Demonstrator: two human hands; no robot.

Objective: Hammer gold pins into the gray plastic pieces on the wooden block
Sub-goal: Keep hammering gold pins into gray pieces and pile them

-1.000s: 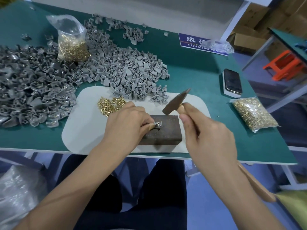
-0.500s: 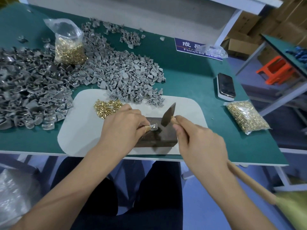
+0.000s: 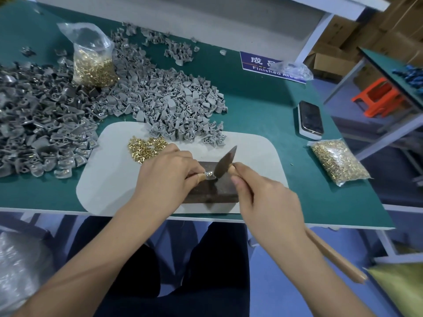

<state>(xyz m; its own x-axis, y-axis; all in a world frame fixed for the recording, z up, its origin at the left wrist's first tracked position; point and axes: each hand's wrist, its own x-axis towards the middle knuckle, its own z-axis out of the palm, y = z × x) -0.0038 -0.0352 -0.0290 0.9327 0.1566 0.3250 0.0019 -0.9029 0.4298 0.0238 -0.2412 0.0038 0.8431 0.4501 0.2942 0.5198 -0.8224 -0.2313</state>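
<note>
Gray plastic piece point(image 3: 209, 174) sits on the wooden block point(image 3: 211, 191), pinched by the fingertips of the left hand point(image 3: 168, 172). The right hand point(image 3: 266, 197) wraps around the hammer point(image 3: 225, 162), whose head touches the piece right beside those fingertips. A crooked hit could smash a finger or bend the pin. More gold pins point(image 3: 146, 147) lie just behind the left hand. Far behind the right hand, a blue sign point(image 3: 263, 65) reads "Finished Are…".

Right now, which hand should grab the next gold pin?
The left hand: the loose gold pins lie just beside it, while the right hand grips the hammer.
</note>
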